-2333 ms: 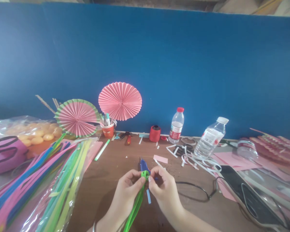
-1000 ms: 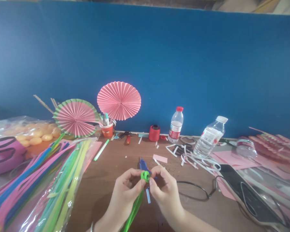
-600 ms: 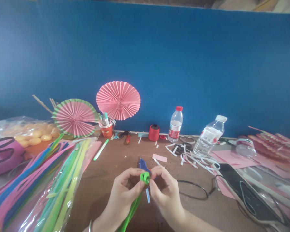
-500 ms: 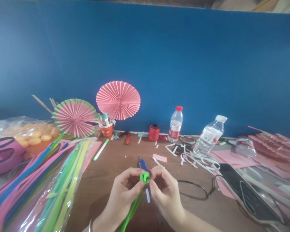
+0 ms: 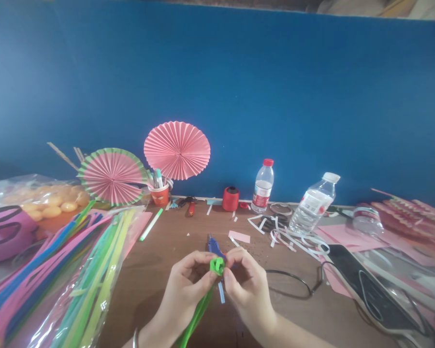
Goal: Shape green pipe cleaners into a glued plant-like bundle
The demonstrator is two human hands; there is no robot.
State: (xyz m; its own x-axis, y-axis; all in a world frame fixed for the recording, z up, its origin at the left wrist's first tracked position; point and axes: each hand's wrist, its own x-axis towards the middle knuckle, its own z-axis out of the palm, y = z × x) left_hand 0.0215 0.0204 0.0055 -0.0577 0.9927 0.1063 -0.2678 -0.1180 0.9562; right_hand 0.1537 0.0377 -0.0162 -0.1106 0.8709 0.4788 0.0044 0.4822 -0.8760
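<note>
Hands, first entry?

– Set close together. Left hand pinches a green knot of strips, loose tails running down between the wrists; right hand nips the knot's right edge, thumb against fingers.

– Surface?

– Brown tabletop. Just past the hands: one blue tool. Right: black cable, dark flat device, loose white strips. Left: clear bag of coloured strips.

– Back row and room?

– Green-edged fan, pleated; red cup of pens; pink fan; red spool; two bottles, one red-capped, one white-capped. Blue panel behind all.

– Labels?

– Red and white on the red-capped bottle; mainly white, red mark, on the other. Lettering probably on both, too small and blurred to read.

– Changes?

– Two seconds or so back, the knot faced less squarely; now its looped end turns toward the viewer. Both hands keep their pinch. Tabletop items as before.
</note>
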